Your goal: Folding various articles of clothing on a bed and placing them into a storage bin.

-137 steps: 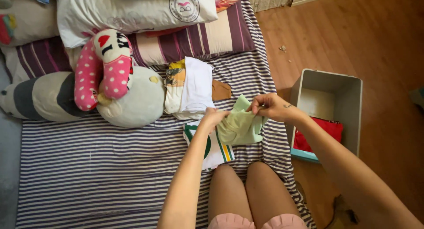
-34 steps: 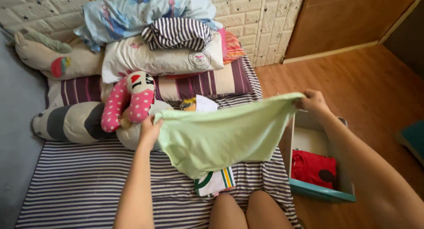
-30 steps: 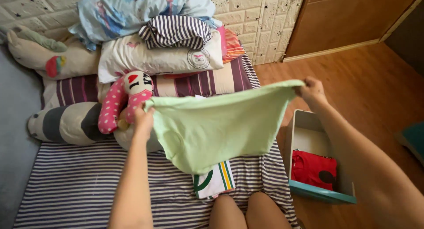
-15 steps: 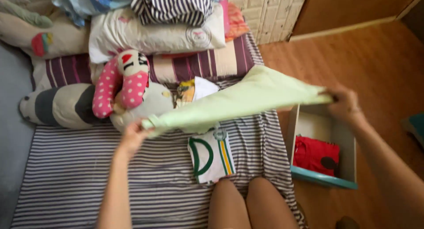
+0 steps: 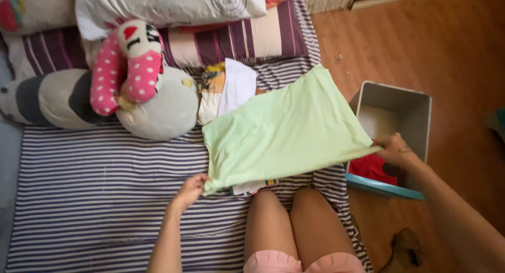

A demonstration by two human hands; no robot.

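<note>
Seen from the head camera, a pale green garment [image 5: 284,133] of soft, smooth knit lies spread nearly flat on the striped bedsheet [image 5: 100,189], covering most of a folded white shirt with green and yellow stripes [image 5: 252,186]. The left hand [image 5: 190,187] pinches its near left corner, and the right hand [image 5: 393,149] pinches the near right corner above a grey storage box [image 5: 415,102] holding a red cloth [image 5: 368,167]. A rounded plush toy [image 5: 158,107] with pink dotted ears and a folded clothes stack [image 5: 226,91] lie just beyond.
</note>
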